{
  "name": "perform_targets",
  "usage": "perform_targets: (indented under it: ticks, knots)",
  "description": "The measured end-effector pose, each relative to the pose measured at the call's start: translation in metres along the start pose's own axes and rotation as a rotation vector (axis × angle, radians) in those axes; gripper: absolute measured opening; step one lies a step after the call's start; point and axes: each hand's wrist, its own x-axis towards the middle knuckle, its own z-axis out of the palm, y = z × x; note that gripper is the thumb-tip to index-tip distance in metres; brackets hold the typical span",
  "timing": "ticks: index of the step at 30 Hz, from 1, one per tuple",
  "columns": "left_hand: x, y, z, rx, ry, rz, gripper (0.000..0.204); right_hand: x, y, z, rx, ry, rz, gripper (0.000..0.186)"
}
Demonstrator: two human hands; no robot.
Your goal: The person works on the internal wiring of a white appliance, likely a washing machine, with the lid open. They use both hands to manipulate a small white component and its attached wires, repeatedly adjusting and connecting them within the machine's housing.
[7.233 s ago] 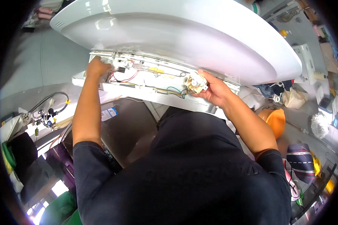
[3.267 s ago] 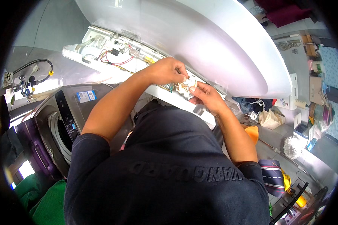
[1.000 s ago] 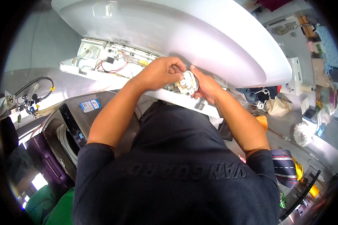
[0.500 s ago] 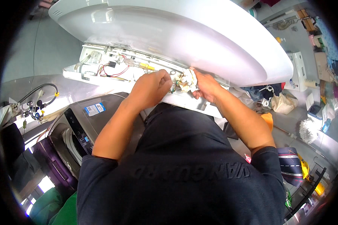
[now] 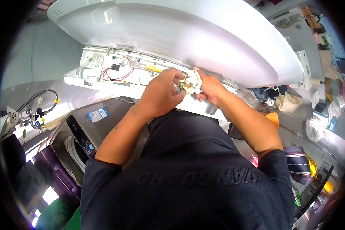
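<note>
A dirty white plastic part (image 5: 191, 81) with yellowish stains sits between my hands, above an opened white tray-like housing (image 5: 74, 79). My right hand (image 5: 210, 87) grips the part from its right side, fingers wrapped behind and under it. From the left, my left hand (image 5: 161, 92) is closed at its near edge, thumb and fingers curled on either side of small coloured wires there. What the fingertips pinch is partly hidden. Left of my hand, red wires (image 5: 122, 78) and a yellow-sleeved connector (image 5: 153, 69) lie inside the housing.
A large curved white appliance body (image 5: 218, 42) rises just beyond the housing. At left stand a grey front-loading washing machine (image 5: 103, 105), a purple suitcase (image 5: 59, 170) and a black hose (image 5: 42, 92). A cream bag (image 5: 289, 102) and a white fluffy duster (image 5: 314, 128) are at right.
My left hand has moved right, from a loose pinch beside the part to its edge, its fingers opening around it. My right hand stays on the part.
</note>
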Motion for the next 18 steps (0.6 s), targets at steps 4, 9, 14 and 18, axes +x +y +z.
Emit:
perform_targets:
  ticks: [4,9,14,18]
  knots:
    - [0.010,-0.007,0.003,0.024,-0.004,0.128,0.039,-0.001,0.001,0.004,0.017,0.041,-0.007,0.054]
    - [0.018,-0.007,-0.002,-0.104,-0.111,0.135,0.044,0.002,0.006,0.002,0.027,0.076,-0.010,0.055]
    - [0.017,-0.011,-0.009,-0.009,-0.072,0.163,0.055,-0.001,0.002,0.006,0.002,0.099,-0.004,0.056]
    - [0.021,-0.027,-0.008,-0.023,-0.222,0.097,0.066,-0.002,0.000,0.010,-0.036,0.113,0.002,0.056]
